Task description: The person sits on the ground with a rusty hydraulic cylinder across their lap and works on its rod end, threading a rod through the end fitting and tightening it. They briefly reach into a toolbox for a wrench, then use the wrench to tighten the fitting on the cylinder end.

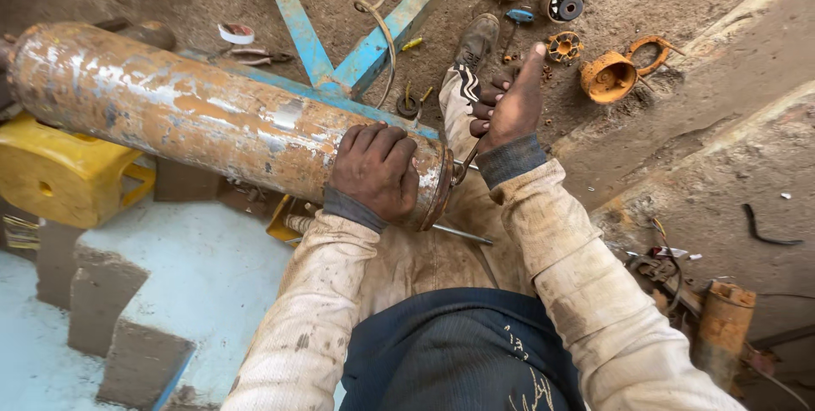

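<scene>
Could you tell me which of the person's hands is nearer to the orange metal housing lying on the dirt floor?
The right. The right hand is raised just left of the orange housing, apart from it. The left hand rests on the rusty cylinder, farther away.

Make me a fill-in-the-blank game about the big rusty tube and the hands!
1. The left hand rests on top of the long rusty ____.
2. The right hand is at the cylinder's ____, where a thin metal rod sticks out.
3. The stool under the cylinder's far end is ____.
4. The frame on the dirt floor is painted ____.

Missing words: cylinder; end; yellow; blue
</scene>
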